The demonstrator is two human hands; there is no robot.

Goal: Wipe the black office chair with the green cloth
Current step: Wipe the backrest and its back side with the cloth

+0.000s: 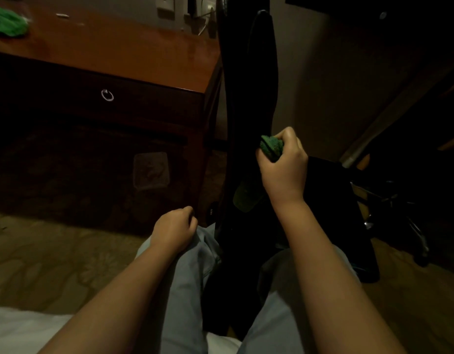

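The right hand (284,169) is closed around a bunched green cloth (271,148), fingers and thumb curled over the wad. It presses the cloth against the edge of the black office chair (248,85). A darker tail of the same cloth hangs below the hand, lying against the chair's black surface. The chair stands edge-on directly in front of the person, its tall narrow back rising to the top of the view. Its lower part sits between the knees of the light trousers (190,277).

The left hand (174,229) rests on the left knee with fingers loosely curled, gripping nothing that shows. It is well apart from the cloth and just beside the chair's lower edge.

To the right of the chair, its chrome legs (399,221) spread over the floor in deep shadow. To the left, close against the chair, stands a wooden desk (113,47) with a dark drawer front bearing a metal ring pull (107,95). A second green cloth (6,21) lies crumpled at the desk's far left corner. Under the desk a clear plastic container (151,171) sits on the patterned carpet (42,251). Wall sockets (167,3) with a plugged-in cable show behind the desk. White bedding (16,328) fills the bottom left corner.
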